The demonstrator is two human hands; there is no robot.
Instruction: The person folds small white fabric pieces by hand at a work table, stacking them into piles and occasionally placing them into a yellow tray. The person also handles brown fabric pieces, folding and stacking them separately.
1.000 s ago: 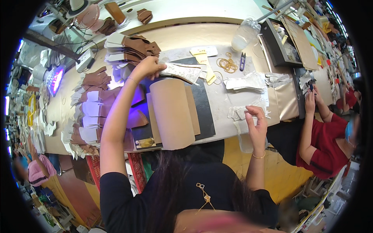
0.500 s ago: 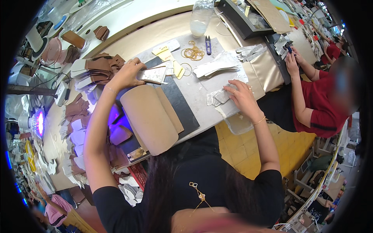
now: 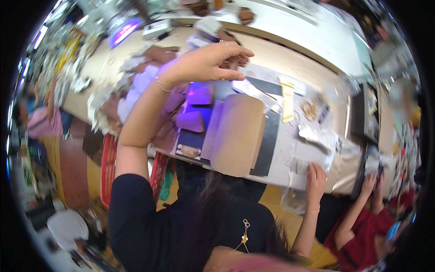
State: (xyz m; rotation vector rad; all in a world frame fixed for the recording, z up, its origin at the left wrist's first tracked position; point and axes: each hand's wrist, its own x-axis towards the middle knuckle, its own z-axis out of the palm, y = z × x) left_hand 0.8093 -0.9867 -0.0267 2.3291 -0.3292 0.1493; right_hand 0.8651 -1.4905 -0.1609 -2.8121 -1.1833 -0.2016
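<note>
My left hand (image 3: 216, 62) hangs over the table with thumb and fingers apart and nothing visible between them. Just beyond its thumb, a white piece (image 3: 256, 92) lies on a black board (image 3: 269, 152). Close by stands a curved tan board (image 3: 238, 136), bent into an arch. Brown and white cut pieces (image 3: 217, 32) are stacked behind the hand, partly hidden by it. Near the front table edge, my right hand (image 3: 316, 182) rests with fingers extended beside small pale pieces (image 3: 299, 165); blur hides whether it touches them.
Violet light from a lamp (image 3: 124, 32) falls on cut pieces at left. A yellow strip (image 3: 287, 97), rubber bands (image 3: 309, 109), snips (image 3: 323, 114) and a pale stack (image 3: 315, 136) lie to the right. A red basket (image 3: 108, 167) stands below; a co-worker in red (image 3: 362, 235) sits at right.
The view has swung left, shifting the scene rightward. My left hand has let go of the white piece and lifted off it. My right hand remains by the small pale pieces.
</note>
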